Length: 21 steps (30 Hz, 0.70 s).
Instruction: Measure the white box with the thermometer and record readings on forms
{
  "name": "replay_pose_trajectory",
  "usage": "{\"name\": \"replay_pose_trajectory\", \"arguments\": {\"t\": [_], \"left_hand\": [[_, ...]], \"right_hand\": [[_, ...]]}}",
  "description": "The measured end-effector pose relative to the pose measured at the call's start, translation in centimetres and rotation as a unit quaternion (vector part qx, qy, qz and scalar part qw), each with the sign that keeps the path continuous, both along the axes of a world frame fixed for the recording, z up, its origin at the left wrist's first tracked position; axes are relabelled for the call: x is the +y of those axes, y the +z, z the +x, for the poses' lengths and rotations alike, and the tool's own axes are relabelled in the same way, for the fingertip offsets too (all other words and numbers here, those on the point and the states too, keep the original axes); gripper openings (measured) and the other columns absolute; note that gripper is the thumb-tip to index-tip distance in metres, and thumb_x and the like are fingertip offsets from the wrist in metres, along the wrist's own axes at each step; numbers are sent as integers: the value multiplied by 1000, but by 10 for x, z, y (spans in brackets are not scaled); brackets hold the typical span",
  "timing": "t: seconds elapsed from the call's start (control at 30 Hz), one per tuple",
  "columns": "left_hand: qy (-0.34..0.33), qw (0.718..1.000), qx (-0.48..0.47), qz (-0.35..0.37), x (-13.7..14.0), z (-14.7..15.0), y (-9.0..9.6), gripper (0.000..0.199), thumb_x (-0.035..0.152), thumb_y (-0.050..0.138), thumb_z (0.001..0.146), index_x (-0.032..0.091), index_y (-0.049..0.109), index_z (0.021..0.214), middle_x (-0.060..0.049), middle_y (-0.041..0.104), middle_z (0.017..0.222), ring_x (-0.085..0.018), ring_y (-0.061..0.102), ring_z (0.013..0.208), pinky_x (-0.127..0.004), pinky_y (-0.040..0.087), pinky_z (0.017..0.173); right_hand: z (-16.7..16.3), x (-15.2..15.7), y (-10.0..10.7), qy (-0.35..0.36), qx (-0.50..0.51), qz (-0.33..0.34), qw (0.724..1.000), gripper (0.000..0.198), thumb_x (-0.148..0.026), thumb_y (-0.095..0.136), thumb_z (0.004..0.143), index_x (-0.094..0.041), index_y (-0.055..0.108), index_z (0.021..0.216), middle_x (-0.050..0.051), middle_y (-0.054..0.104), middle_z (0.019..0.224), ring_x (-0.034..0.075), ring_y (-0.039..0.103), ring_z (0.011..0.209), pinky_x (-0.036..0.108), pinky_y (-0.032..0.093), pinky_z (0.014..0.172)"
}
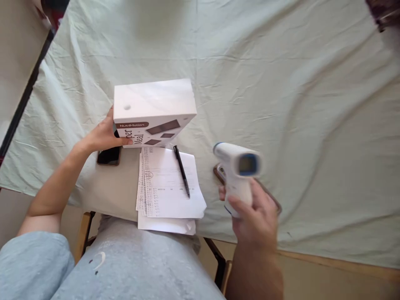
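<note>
My left hand (104,132) grips the lower left side of a white box (154,100) marked "NutriMotion", its thumb across the printed front. The box is tilted, with its blank white side toward me. On the right, my right hand (254,210) is wrapped round the handle of a white infrared thermometer (239,160) with blue trim. A small dark screen on its back end faces me. The hand and thermometer are slightly blurred. Between my hands lies a stack of printed papers (171,183), with a black pen (181,171) resting on top.
A dark phone (108,156) lies beneath my left hand, partly hidden. Behind the thermometer is a brown-edged object (271,196), mostly covered. A pale green cloth (281,75) with folds covers the table. Wooden chair parts (83,233) show below the near edge.
</note>
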<state>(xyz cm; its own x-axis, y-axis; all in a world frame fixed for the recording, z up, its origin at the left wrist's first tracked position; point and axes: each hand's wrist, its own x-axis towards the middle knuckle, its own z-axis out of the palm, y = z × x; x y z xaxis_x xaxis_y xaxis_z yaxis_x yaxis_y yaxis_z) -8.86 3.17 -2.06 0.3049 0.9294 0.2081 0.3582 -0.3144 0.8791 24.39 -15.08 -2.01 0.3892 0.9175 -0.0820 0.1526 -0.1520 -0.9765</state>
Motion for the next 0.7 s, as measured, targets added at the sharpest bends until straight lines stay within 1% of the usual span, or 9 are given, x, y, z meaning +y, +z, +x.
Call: {"name": "replay_pose_trajectory", "arguments": {"t": [0.07, 0.1, 0.17, 0.23, 0.33, 0.4, 0.47, 0.57, 0.7], "left_hand": [[-35, 999, 27, -25, -1, 4, -2, 76, 48, 91, 47, 21, 61, 111, -7, 69, 107, -31, 63, 111, -40, 56, 94], [-43, 998, 32, -32, -2, 6, -2, 74, 47, 91, 47, 20, 61, 109, -7, 69, 106, -30, 64, 109, -39, 57, 92], [-35, 999, 5, -38, -3, 11, 0, 73, 47, 92, 46, 20, 60, 106, -7, 69, 104, -29, 66, 104, -37, 58, 87], [-18, 998, -53, -38, -4, 19, 4, 74, 48, 92, 46, 19, 57, 104, -7, 69, 102, -27, 68, 100, -35, 59, 82], [19, 986, -162, -47, -12, 34, 15, 70, 52, 88, 52, 19, 54, 104, -5, 69, 101, -25, 68, 96, -34, 58, 79], [49, 968, -235, -71, -25, 45, 22, 64, 57, 82, 60, 20, 53, 103, -5, 69, 100, -24, 69, 96, -35, 58, 78], [76, 948, -288, -113, -41, 55, 25, 58, 57, 78, 66, 20, 53, 103, -5, 68, 100, -24, 69, 95, -35, 58, 77], [105, 923, -324, -182, -62, 67, 18, 53, 53, 78, 67, 21, 53, 101, -4, 68, 98, -22, 69, 90, -33, 58, 73], [122, 911, -341, -198, -73, 75, -3, 54, 57, 76, 68, 22, 53, 101, -4, 68, 99, -21, 68, 91, -32, 57, 73]], "right_hand": [[-8, -4, 11, 40, 155, 72, 984, 23, -37, 68, 71, -25, 61, 90, 1, 52, 78, 19, 54, 73, 38, 47, 70], [-14, -4, 14, 77, 198, 83, 974, 24, -34, 70, 72, -27, 62, 94, 0, 53, 78, 19, 55, 75, 39, 48, 73], [-29, -1, 13, 162, 223, 62, 959, 32, -28, 74, 72, -30, 62, 102, -2, 55, 80, 18, 58, 78, 42, 49, 84], [-45, 7, 2, 210, 218, 22, 953, 31, -28, 75, 72, -29, 62, 100, -2, 58, 81, 17, 59, 76, 47, 48, 93], [-62, 14, -18, 166, 216, -17, 962, 34, -31, 76, 69, -26, 61, 99, -1, 59, 84, 16, 59, 72, 48, 51, 93], [-67, 11, -26, 136, 204, -4, 969, 33, -31, 75, 70, -26, 60, 99, -1, 58, 83, 15, 59, 73, 47, 52, 93], [-68, 1, -24, 119, 180, 23, 976, 29, -30, 71, 75, -26, 58, 100, -2, 56, 81, 16, 59, 76, 48, 51, 94], [-66, -19, -9, 158, 146, 40, 976, 27, -32, 63, 82, -27, 54, 106, -1, 55, 81, 18, 59, 80, 46, 52, 89], [-72, -32, 8, 241, 96, -37, 965, 18, -35, 57, 85, -24, 50, 97, -1, 53, 76, 16, 54, 66, 34, 51, 64]]}}
